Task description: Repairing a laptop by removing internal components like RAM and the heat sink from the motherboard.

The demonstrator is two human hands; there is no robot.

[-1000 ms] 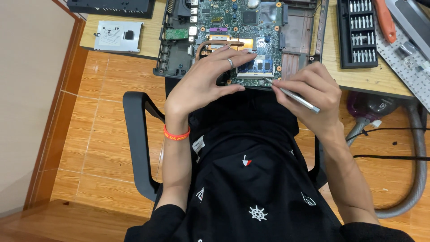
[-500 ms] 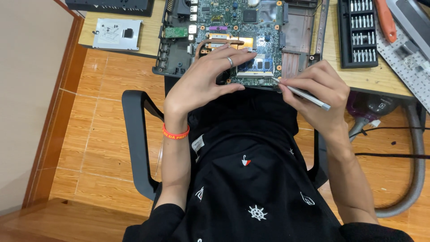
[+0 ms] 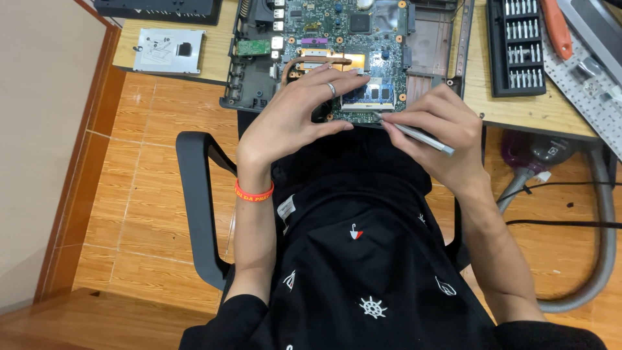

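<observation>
An opened laptop base (image 3: pixel 249 84) lies at the near edge of the wooden desk, its green motherboard (image 3: pixel 363 32) exposed with a copper heat pipe (image 3: pixel 304 63) and a memory module (image 3: pixel 370 94). My left hand (image 3: pixel 295 116) rests flat on the board's near edge, fingers spread over the heat pipe, a ring on one finger and an orange wristband below it. My right hand (image 3: pixel 440 133) grips a slim silver screwdriver (image 3: pixel 418 135), its tip at the board's front edge beside the memory module.
A black case of screwdriver bits (image 3: pixel 515 45) and an orange-handled tool (image 3: pixel 556 29) lie at the right. A metal drive bracket (image 3: pixel 170 50) sits at the left. A keyboard (image 3: pixel 583 78) lies far right. A vacuum cleaner with grey hose (image 3: pixel 599 214) stands on the floor; chair armrest (image 3: pixel 197 207) at left.
My right hand has shifted the screwdriver slightly, keeping its tip at the board's front edge. My left hand stays pressed on the board.
</observation>
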